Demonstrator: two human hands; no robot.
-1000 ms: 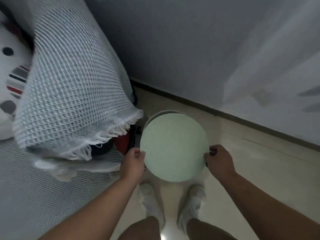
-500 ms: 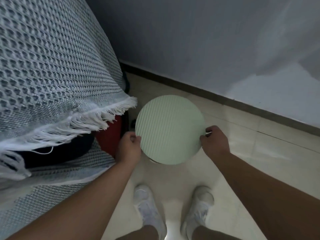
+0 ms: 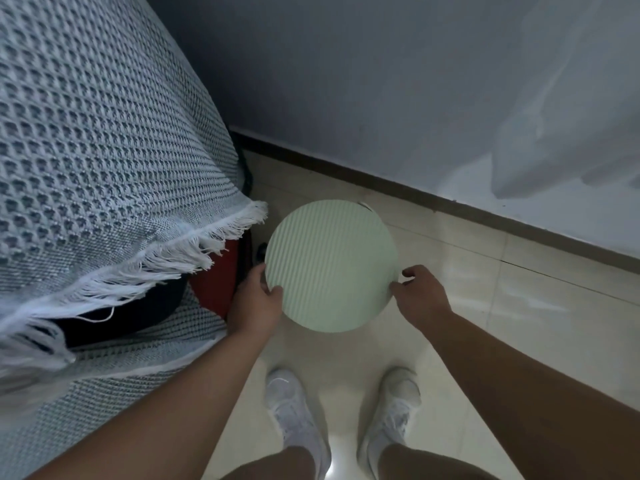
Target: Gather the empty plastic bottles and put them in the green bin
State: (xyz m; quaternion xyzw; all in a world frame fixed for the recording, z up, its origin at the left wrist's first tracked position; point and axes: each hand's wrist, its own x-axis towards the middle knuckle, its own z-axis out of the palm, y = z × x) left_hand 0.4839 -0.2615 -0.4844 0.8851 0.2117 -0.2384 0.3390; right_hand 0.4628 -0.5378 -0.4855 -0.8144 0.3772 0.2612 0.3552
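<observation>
Pale green and ribbed, the round top of the green bin (image 3: 330,265) is gripped at its near edge from both sides. The left thumb (image 3: 274,292) lies over the rim at the lower left, and the other fingers of the left hand (image 3: 254,301) curl out of sight beneath the edge, so the rim is pinched between them. At the lower right the fingers (image 3: 412,271) of the right hand (image 3: 420,297) are bent and held close together against the rim, the thumb tip touching the edge; how far they wrap beneath cannot be told. Both bare forearms run back toward the bottom corners. The bin stands on the cream tiled floor (image 3: 519,323), just ahead of two white shoes (image 3: 294,403) set apart, with its walls hidden under the top; a small white sliver (image 3: 365,205) peeks out at the far rim. Just beside the bin on the left is a red object (image 3: 218,285) and, further left, something black (image 3: 121,315), both partly under a grey-white woven throw (image 3: 104,150) whose white fringe (image 3: 194,252) hangs close to the bin's left edge. A dark skirting board (image 3: 450,211) runs behind, below a grey-white wall (image 3: 346,81).
</observation>
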